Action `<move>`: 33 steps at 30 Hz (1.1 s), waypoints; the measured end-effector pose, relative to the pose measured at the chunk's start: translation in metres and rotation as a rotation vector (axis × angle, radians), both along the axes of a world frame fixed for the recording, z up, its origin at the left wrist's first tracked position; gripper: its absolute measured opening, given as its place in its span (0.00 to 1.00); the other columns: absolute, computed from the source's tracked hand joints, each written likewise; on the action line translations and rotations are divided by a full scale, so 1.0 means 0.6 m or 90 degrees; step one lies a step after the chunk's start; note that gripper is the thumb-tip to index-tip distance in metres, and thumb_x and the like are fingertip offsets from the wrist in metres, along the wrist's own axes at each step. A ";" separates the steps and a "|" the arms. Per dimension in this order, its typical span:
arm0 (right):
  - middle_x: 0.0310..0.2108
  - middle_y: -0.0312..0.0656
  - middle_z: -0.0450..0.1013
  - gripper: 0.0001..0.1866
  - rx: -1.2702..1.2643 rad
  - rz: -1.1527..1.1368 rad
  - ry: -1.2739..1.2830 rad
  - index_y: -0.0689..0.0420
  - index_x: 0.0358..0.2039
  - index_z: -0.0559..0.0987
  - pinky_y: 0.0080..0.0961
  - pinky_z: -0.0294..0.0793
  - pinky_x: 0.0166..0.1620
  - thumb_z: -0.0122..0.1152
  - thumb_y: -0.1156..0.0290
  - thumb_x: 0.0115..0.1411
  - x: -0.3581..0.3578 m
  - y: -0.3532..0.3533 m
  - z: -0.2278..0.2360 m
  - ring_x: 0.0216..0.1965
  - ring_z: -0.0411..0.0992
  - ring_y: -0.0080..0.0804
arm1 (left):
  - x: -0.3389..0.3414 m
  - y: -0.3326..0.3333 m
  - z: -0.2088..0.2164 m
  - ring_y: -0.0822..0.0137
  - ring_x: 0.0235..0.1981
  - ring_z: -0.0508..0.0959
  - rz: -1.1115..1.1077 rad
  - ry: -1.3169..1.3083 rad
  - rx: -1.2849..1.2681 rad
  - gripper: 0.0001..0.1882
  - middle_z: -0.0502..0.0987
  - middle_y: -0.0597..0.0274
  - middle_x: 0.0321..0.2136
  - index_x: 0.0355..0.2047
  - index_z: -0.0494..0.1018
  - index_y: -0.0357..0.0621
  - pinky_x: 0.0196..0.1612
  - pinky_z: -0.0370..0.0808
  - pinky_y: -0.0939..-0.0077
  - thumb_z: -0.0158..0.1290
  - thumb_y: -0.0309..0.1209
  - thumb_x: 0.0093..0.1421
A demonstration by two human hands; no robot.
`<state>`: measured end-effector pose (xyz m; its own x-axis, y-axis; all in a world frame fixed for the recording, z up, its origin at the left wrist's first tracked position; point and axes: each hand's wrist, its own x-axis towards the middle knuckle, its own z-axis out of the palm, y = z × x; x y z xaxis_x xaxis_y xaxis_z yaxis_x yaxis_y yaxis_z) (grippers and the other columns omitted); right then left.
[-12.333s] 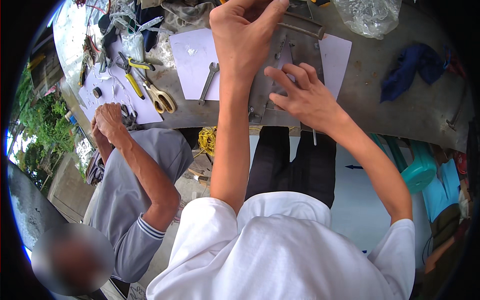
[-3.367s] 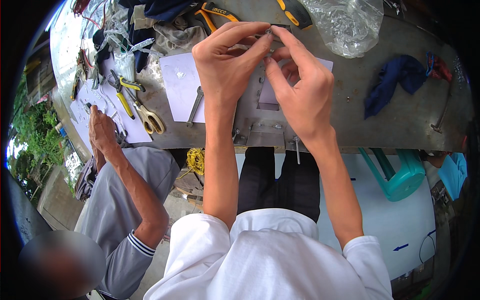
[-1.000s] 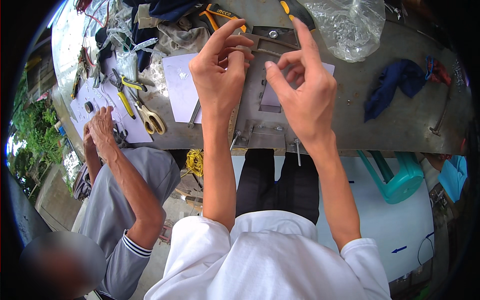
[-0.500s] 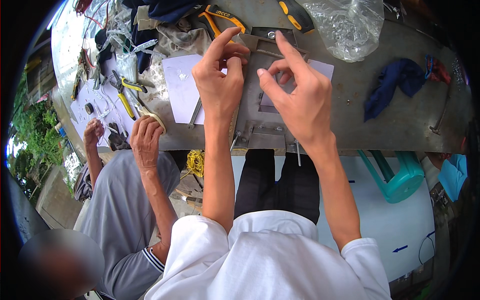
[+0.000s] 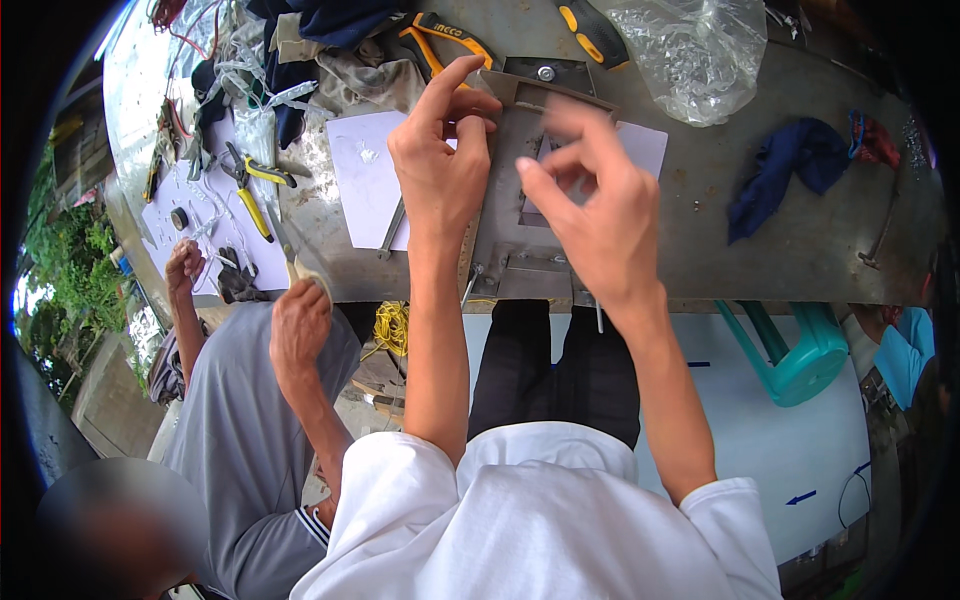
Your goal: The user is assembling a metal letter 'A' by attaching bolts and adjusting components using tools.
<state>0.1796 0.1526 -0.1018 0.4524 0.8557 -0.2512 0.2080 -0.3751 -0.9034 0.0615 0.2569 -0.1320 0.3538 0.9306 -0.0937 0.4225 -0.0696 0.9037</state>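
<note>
A grey metal fixture (image 5: 509, 215) with a square opening lies on the metal worktable in front of me. At its far end, a raised crosspiece stands before a small plate with a bolt and nut (image 5: 546, 73). My left hand (image 5: 440, 165) is at the fixture's upper left corner, fingers curled against its edge and index finger stretched forward; its exact grip is partly hidden. My right hand (image 5: 605, 205) hovers over the fixture's right side, holding nothing visible. Its thumb stands apart from the fingers, and the index finger is blurred by motion near the crosspiece.
Left, a co-worker's hand (image 5: 300, 325) holds a pale-handled tool by yellow-black pliers (image 5: 250, 195). Orange-black pliers (image 5: 455, 35), an orange-black handle (image 5: 593, 32) and a plastic bag (image 5: 690, 60) lie beyond the fixture. Rightward are a blue cloth (image 5: 790, 170) and green stool (image 5: 805, 365).
My right index finger has swung from the bolt and nut back toward the crosspiece. My left hand stays almost still. The co-worker's nearer hand has moved slightly toward the table edge.
</note>
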 end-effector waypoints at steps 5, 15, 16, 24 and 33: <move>0.24 0.40 0.79 0.24 -0.015 -0.065 0.051 0.61 0.55 0.75 0.28 0.76 0.33 0.68 0.69 0.59 -0.015 -0.012 0.018 0.25 0.76 0.31 | 0.001 0.001 0.000 0.72 0.28 0.83 0.005 0.014 -0.003 0.27 0.84 0.60 0.29 0.54 0.79 0.43 0.33 0.79 0.78 0.46 0.14 0.54; 0.27 0.45 0.81 0.26 -0.046 -0.008 0.032 0.60 0.60 0.75 0.33 0.78 0.34 0.65 0.71 0.61 -0.012 -0.009 0.008 0.26 0.78 0.36 | 0.004 0.003 0.006 0.72 0.29 0.83 -0.058 0.043 0.040 0.23 0.83 0.62 0.27 0.52 0.80 0.44 0.34 0.80 0.77 0.54 0.17 0.55; 0.27 0.45 0.81 0.26 -0.070 -0.015 0.044 0.60 0.60 0.75 0.33 0.77 0.34 0.65 0.71 0.61 -0.015 -0.016 0.012 0.26 0.78 0.36 | 0.005 0.003 0.006 0.73 0.29 0.83 -0.057 0.049 0.039 0.23 0.83 0.62 0.27 0.51 0.80 0.43 0.34 0.80 0.77 0.54 0.17 0.55; 0.27 0.44 0.81 0.20 0.063 -0.095 0.104 0.64 0.54 0.79 0.29 0.77 0.34 0.64 0.72 0.62 0.004 0.012 -0.002 0.25 0.77 0.32 | 0.009 0.004 0.009 0.72 0.28 0.83 -0.057 0.073 0.034 0.23 0.82 0.62 0.26 0.51 0.80 0.43 0.33 0.79 0.78 0.54 0.17 0.55; 0.28 0.43 0.81 0.23 0.042 -0.156 0.140 0.61 0.59 0.77 0.25 0.77 0.32 0.63 0.73 0.63 -0.016 0.005 -0.006 0.26 0.78 0.28 | 0.009 0.006 0.005 0.73 0.26 0.81 -0.058 0.075 0.053 0.22 0.82 0.64 0.25 0.50 0.81 0.43 0.30 0.76 0.78 0.54 0.18 0.55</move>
